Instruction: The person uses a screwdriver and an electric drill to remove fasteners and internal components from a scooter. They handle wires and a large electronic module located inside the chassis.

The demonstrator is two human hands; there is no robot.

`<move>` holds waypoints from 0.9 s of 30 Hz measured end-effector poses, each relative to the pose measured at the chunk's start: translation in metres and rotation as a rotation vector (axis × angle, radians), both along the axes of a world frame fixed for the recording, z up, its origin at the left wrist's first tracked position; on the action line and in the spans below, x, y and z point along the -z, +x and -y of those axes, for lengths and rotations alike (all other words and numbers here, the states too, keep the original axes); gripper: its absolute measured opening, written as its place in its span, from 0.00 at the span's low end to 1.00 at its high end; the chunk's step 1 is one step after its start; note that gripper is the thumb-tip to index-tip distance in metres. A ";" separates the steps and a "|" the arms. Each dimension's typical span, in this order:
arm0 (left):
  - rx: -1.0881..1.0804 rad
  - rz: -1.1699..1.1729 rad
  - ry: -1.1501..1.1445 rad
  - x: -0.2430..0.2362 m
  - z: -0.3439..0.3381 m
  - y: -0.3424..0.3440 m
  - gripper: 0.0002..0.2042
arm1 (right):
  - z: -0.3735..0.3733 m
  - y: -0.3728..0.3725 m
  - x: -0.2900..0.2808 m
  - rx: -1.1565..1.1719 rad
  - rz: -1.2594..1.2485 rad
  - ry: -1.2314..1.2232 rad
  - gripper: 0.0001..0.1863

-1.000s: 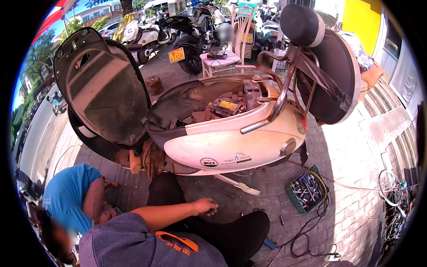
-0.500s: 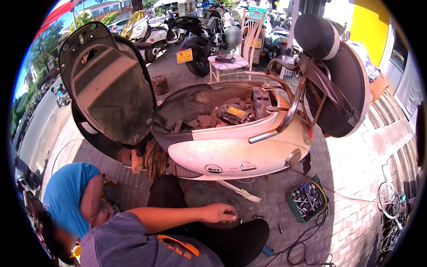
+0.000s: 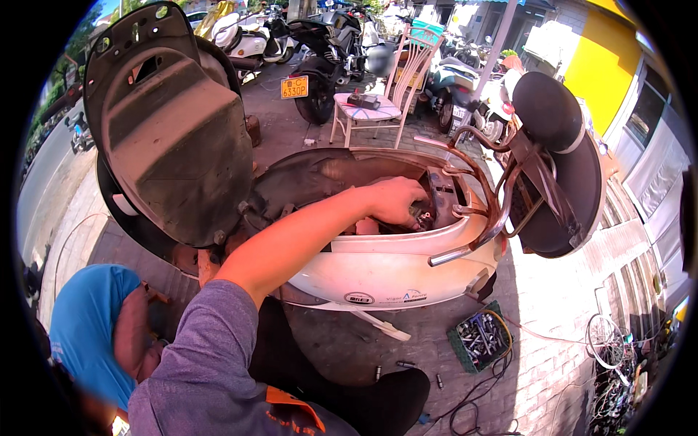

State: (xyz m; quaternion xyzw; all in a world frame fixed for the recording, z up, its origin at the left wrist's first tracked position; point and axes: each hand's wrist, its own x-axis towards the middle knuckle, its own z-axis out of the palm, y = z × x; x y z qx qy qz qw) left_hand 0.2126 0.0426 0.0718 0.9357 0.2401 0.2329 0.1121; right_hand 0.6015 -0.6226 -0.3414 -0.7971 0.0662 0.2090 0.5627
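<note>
My left hand (image 3: pixel 398 201) reaches into the open body of a white scooter (image 3: pixel 392 270). Its fingers are curled down at the right end of the cavity (image 3: pixel 305 182), beside a dark box-shaped part (image 3: pixel 443 187). Small dark and metallic bits show at my fingertips; I cannot make out what they grip. The hand and forearm cover most of the parts inside. Out of view is my right hand. The scooter's large dark seat-like shell (image 3: pixel 171 138) stands raised on the left. A curved metal rack (image 3: pixel 491 196) with a round dark backrest is at the right end.
A person in a blue top (image 3: pixel 94 316) crouches at the left, close to my arm. Right of my knee lie a green crate of sockets and tools (image 3: pixel 480 338), loose metal pieces and a black cable (image 3: pixel 472 396). Behind the scooter stand a chair (image 3: pixel 367 110) and parked motorcycles.
My left hand has risen from above my lap and gone into the scooter's cavity, now covering the yellow-labelled part. The view has shifted slightly.
</note>
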 end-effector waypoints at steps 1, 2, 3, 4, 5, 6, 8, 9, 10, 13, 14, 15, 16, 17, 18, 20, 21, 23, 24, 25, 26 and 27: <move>-0.032 0.028 -0.107 0.002 0.002 0.009 0.26 | 0.005 0.003 0.000 0.025 0.029 -0.005 0.32; 0.010 0.055 -0.183 0.001 -0.001 0.016 0.26 | 0.009 0.008 -0.002 0.048 0.067 -0.010 0.32; 0.037 0.065 -0.259 0.005 -0.003 0.017 0.27 | -0.003 0.007 -0.008 0.039 0.092 -0.019 0.28; 0.055 0.072 -0.335 0.009 -0.006 0.012 0.27 | -0.016 0.005 -0.017 0.024 0.117 -0.028 0.25; 0.072 0.115 -0.334 0.017 -0.009 0.008 0.26 | -0.033 0.005 -0.025 0.007 0.143 -0.037 0.22; 0.087 0.170 -0.323 0.024 -0.010 0.008 0.25 | -0.042 0.002 -0.036 -0.010 0.214 -0.116 0.21; 0.107 0.277 -0.294 0.035 -0.008 0.006 0.23 | -0.063 -0.004 -0.051 -0.057 0.349 -0.271 0.19; 0.081 0.262 -0.235 0.038 -0.003 -0.005 0.22 | -0.091 -0.026 -0.079 -0.131 0.413 -0.403 0.19; 0.061 0.253 -0.171 0.036 0.002 -0.009 0.20 | -0.112 -0.051 -0.123 -0.203 0.488 -0.530 0.19; 0.065 0.232 -0.126 0.018 0.012 0.006 0.18 | -0.109 -0.013 -0.083 -0.106 0.473 0.053 0.15; 0.057 0.211 -0.136 0.020 0.012 0.004 0.19 | -0.119 -0.019 -0.085 -0.188 0.629 0.094 0.15; -0.019 0.121 -0.150 0.024 0.010 -0.002 0.21 | -0.144 -0.047 -0.113 -0.090 0.403 0.130 0.15; -0.050 0.088 -0.158 0.030 0.008 -0.008 0.28 | -0.165 -0.077 -0.156 -0.184 0.561 -0.162 0.17; -0.003 0.086 -0.157 0.026 0.009 -0.004 0.32 | -0.161 -0.069 -0.151 -0.187 0.545 -0.081 0.17; 0.035 0.077 -0.153 0.022 0.010 -0.001 0.36 | -0.162 -0.063 -0.144 -0.200 0.522 0.006 0.18; 0.063 0.000 -0.046 0.025 0.006 -0.001 0.44 | -0.172 -0.059 -0.134 -0.242 0.494 0.145 0.18; 0.047 -0.023 0.049 0.037 -0.002 -0.007 0.47 | -0.178 -0.060 -0.130 -0.276 0.472 0.211 0.19; 0.009 -0.076 0.063 0.042 -0.002 -0.012 0.48 | -0.190 -0.088 -0.165 -0.392 0.469 0.042 0.19; -0.003 -0.098 0.072 0.042 -0.001 -0.012 0.49 | -0.196 -0.100 -0.184 -0.442 0.471 -0.044 0.19; -0.008 -0.093 0.072 0.039 0.001 -0.010 0.48 | -0.199 -0.103 -0.184 -0.440 0.536 -0.056 0.21; -0.008 -0.116 0.057 0.033 0.002 -0.008 0.47 | -0.200 -0.104 -0.175 -0.385 0.480 0.043 0.21; -0.008 -0.142 0.042 0.027 0.003 -0.006 0.47 | -0.202 -0.105 -0.163 -0.328 0.422 0.142 0.21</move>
